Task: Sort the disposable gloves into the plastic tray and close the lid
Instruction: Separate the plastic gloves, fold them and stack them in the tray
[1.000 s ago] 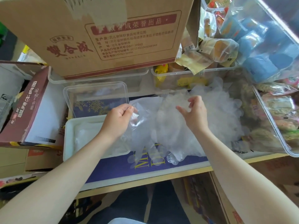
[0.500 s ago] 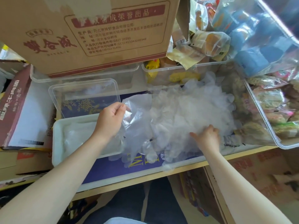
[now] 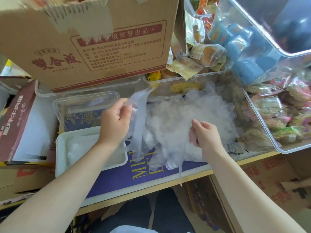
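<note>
Boxes crowd round. Left hand [image 3: 116,119] pinches a glove [image 3: 137,125] to lift it free for the tray [image 3: 58,148]; right hand [image 3: 204,133] grabs the glove pile [image 3: 181,118].

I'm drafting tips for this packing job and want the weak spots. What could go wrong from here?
1. The gloves that the left hand pinches dangle tangled with the loose glove pile; lifting them may drag extras along.
2. Glove fingers hang past the shelf edge and could slip to the floor.
3. The white tray already holds gloves; overfilling might stop the clear lid from closing.
</note>
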### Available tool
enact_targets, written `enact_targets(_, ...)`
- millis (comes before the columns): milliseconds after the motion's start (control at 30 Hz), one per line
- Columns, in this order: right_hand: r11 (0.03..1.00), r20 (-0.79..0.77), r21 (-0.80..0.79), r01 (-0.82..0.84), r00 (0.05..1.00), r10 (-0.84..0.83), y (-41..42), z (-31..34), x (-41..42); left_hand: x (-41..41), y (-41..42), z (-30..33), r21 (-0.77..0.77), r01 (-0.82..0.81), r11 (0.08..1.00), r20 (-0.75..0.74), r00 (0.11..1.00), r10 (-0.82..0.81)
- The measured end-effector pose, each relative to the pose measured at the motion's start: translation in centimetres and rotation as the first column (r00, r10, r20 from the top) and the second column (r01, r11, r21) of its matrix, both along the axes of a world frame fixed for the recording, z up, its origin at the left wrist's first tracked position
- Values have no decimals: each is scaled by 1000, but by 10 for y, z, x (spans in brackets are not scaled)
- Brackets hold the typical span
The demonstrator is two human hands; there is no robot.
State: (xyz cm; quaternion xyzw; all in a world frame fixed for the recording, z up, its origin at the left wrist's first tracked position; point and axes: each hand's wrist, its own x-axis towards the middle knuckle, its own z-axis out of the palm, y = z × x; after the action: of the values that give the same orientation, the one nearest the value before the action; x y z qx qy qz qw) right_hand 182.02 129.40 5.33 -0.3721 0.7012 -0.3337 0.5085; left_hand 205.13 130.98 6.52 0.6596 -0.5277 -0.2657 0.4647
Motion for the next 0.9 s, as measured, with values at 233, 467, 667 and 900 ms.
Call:
enact_targets(233,993,295,-106,-57,951,87,11,67,53,-38,11,13,12,206,978,53,977,-206)
enact_targets(467,997,367,-78,-9,930,37,11,64,62,-34,23,14,124,322,939,-125,944,-307)
enact_targets(667,993,642,70,91,758,-115,10,67,67,-26,31,9,15,447,895,-219,874,-433)
enact_targets(900,989,709,115,94,690,-148,12,70,69,-24,31,6,56,452,890,8,891,-453)
